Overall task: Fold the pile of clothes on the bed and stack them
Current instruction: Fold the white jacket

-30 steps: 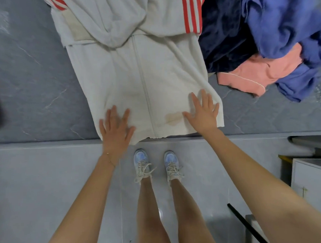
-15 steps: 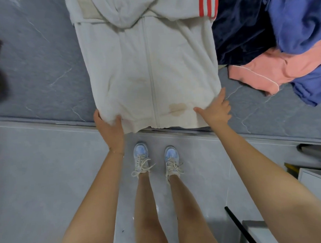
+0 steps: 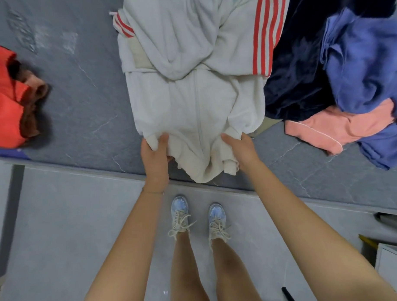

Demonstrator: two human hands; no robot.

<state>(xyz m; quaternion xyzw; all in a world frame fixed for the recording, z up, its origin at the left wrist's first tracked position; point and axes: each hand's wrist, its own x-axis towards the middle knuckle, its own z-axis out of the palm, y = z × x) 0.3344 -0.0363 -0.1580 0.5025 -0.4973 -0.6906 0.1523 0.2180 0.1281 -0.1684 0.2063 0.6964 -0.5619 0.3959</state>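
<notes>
Cream cloth at the near hem of the zip jacket (image 3: 191, 105) is gathered in both hands. The left hand (image 3: 155, 158) grips the hem's left corner: thumb laid over the top, fingers curled beneath and hidden by the cloth. The right hand (image 3: 240, 149) grips the right corner in the same way, thumb on top and fingers tucked under a roll of fabric. Between the two hands the hem sags in a loose fold that reaches the bed edge.

The jacket lies front side up on the bed (image 3: 79, 105). Its long axis runs straight away from the person, hem nearest. The zip (image 3: 198, 109) follows that axis down the middle. At the far end the hood (image 3: 173, 50) is turned down over the chest. A red-striped sleeve (image 3: 265, 35) is folded across the jacket's far right, and a striped cuff (image 3: 124, 26) shows at its far left.

Touching the jacket's right edge is a navy garment (image 3: 296, 79). Beyond that, further right, a blue garment (image 3: 365, 65) lies heaped over a pink garment (image 3: 340, 125). Well apart to the jacket's left sit a red garment (image 3: 2, 112) and a brown one (image 3: 33, 99), both unfolded.

The bed cover is dark grey with pale marble-like veins. Below the jacket's hem, past the bed edge, is a light grey floor (image 3: 71, 222). The person's pale lace-up shoes (image 3: 179, 214) stand on it. A white cabinet (image 3: 392, 263) sits at the floor's right margin.
</notes>
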